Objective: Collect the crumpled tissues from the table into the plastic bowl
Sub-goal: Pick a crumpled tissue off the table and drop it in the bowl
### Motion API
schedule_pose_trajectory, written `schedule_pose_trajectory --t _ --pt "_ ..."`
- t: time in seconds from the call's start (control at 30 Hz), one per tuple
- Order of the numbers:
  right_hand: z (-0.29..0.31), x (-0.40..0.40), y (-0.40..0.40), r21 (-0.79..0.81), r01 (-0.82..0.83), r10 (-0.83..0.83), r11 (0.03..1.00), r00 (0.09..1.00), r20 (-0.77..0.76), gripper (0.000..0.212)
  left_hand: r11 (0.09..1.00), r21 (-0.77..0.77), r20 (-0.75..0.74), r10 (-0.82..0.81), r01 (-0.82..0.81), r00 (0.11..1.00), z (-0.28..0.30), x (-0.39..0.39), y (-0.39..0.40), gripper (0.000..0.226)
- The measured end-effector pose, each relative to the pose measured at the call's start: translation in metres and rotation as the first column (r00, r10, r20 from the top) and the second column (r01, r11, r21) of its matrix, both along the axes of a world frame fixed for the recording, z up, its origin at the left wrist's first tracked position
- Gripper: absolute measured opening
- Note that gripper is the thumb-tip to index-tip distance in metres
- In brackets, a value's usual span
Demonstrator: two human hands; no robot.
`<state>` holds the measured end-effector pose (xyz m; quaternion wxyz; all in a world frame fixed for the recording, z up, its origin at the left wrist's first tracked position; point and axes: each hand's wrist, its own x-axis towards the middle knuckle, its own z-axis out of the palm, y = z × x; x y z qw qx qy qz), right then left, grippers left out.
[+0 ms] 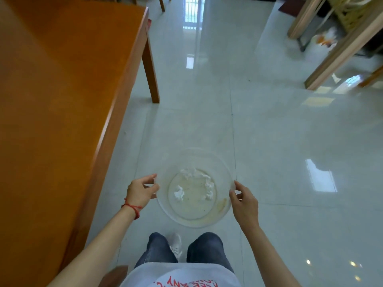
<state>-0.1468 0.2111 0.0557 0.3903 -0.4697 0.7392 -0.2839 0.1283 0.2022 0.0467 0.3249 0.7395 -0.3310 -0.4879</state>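
A clear plastic bowl (194,221) is held out in front of me above the tiled floor, to the right of the table. My left hand (141,192) grips its left rim and my right hand (244,201) grips its right rim. Inside the bowl lie crumpled white tissues (202,179), bunched along the far and right side, with one smaller piece at the left. The orange wooden table (62,90) fills the left of the view, and no tissue shows on the part of its top that I see.
A table leg (151,65) stands at the table's far right corner. Glossy pale floor tiles (290,152) spread to the right. Wooden furniture and a white bag (319,44) sit at the far right. My knees and a shoe show below the bowl.
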Motion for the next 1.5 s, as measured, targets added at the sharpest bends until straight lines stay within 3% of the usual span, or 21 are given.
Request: schedule_pose_trajectory --t 0.63,1.2,1.5 --pt "0.011 -0.038 -0.343 -0.062 -0.118 0.121 0.991 0.992 0.040 0.028 0.995 -0.068 0.038 0.076 -0.073 0.996 0.022 -0.038 -0.308 0.041" --pt "-0.018 0.066 -0.606 0.013 -0.140 0.140 0.990 0.990 0.023 0.030 0.995 0.016 0.012 0.101 -0.101 0.995 -0.015 0.064 -0.573 0.043" --pt "-0.046 0.096 -0.693 0.063 -0.170 0.169 0.983 0.985 0.028 0.029 0.995 0.044 0.046 0.086 -0.088 0.995 -0.040 0.092 -0.653 0.043"
